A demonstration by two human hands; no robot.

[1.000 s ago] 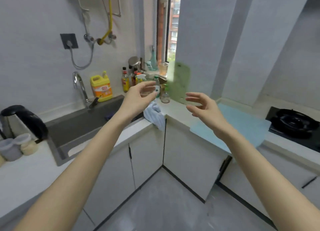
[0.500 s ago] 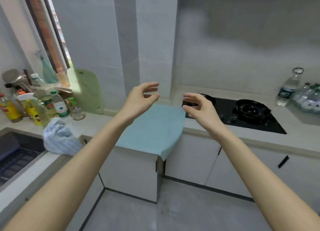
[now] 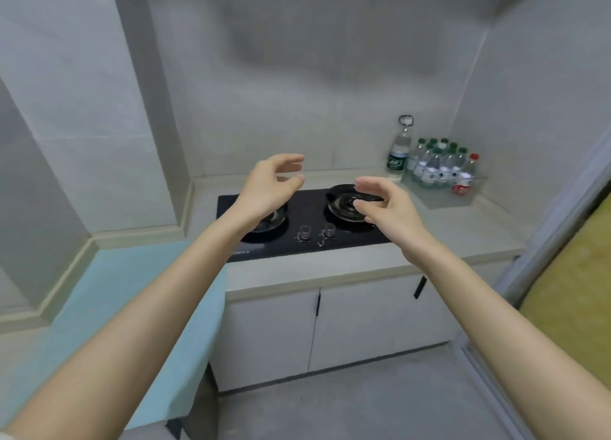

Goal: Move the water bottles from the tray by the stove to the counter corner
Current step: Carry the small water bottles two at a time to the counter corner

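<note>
Several small water bottles with green caps stand packed in a clear tray on the counter right of the stove, near the far right corner. A red-capped bottle stands at the group's right end. A taller bottle with a ring cap stands just left of the tray. My left hand and my right hand hover above the black stove, both empty with fingers loosely spread. Neither hand touches a bottle.
The stove has two burners and two knobs at its front. A light blue mat covers the counter at the left. White cabinet doors run below the counter. A doorway with a yellow surface lies to the right.
My view has swung right, from the sink corner past the blue mat to the stove and the bottle tray. Both hands stay raised and empty in front of me.
</note>
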